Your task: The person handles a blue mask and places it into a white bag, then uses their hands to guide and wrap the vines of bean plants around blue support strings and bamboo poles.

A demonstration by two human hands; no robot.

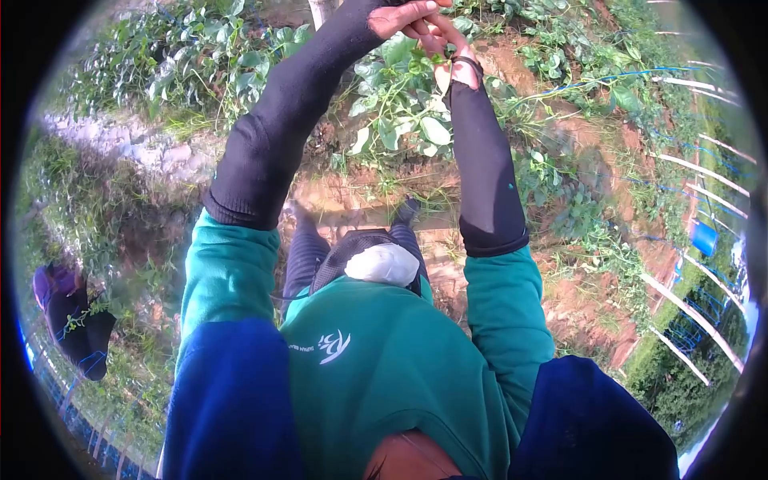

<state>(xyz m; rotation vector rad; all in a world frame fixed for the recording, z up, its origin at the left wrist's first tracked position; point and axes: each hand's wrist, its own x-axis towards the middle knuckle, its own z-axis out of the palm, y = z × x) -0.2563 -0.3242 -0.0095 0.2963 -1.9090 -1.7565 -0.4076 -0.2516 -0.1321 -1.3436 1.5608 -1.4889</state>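
At the top edge, my left hand [402, 18] meets my right hand [450, 60], their fingertips close together and partly cut off by the frame. Both hands have curled fingers; anything pinched between them is too small to make out. A sprig of green leaves [418, 66] lies against the right palm, above a leafy plant [404, 120] growing from the soil. A dark band [472, 67] circles my right wrist. Black sleeves cover both forearms. At my waist is a dark pouch [340, 260] with a white bundle [382, 263] in it.
Rows of leafy plants [208, 56] grow on brown soil. White poles [694, 314] and a blue string [600, 78] run along the right. A blue container [704, 238] is at far right. Another person [74, 320] in dark and purple clothes is at far left.
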